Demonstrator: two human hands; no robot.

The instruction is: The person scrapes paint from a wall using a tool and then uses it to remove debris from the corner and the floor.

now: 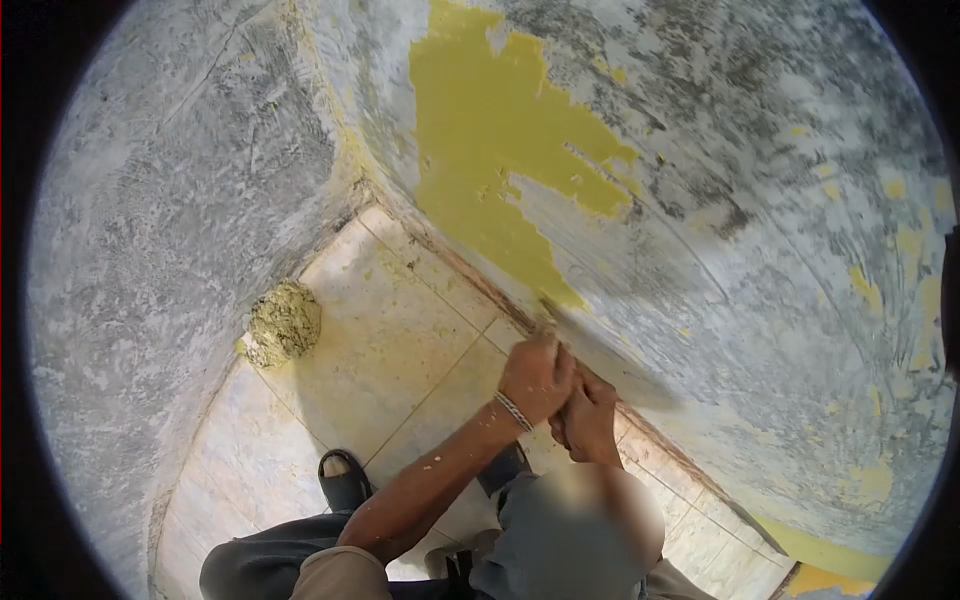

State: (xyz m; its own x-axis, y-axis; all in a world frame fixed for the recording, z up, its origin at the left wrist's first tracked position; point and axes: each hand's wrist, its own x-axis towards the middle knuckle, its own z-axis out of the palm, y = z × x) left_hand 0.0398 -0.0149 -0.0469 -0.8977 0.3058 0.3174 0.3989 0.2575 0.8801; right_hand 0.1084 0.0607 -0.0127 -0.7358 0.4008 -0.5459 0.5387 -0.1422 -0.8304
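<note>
My left hand [538,378], with a braided bracelet at the wrist, is closed at the foot of the right-hand wall. Just beside and below it, my right hand [590,408] is closed too. Both grip what looks like a scraper [544,318]; only a bit of its tip shows past my left hand, and the rest is hidden. The tip is at the wall's lower edge, close to the bottom of a ragged patch of yellow-green paint [480,140]. Around that patch the wall [720,240] is bare, grey and streaked.
A crumpled yellowish lump [284,322] lies on the tiled floor [400,330] against the left grey wall [190,190]. The two walls meet in a corner ahead. My sandalled foot [344,482] is on the tiles. A blurred patch covers part of the lower middle.
</note>
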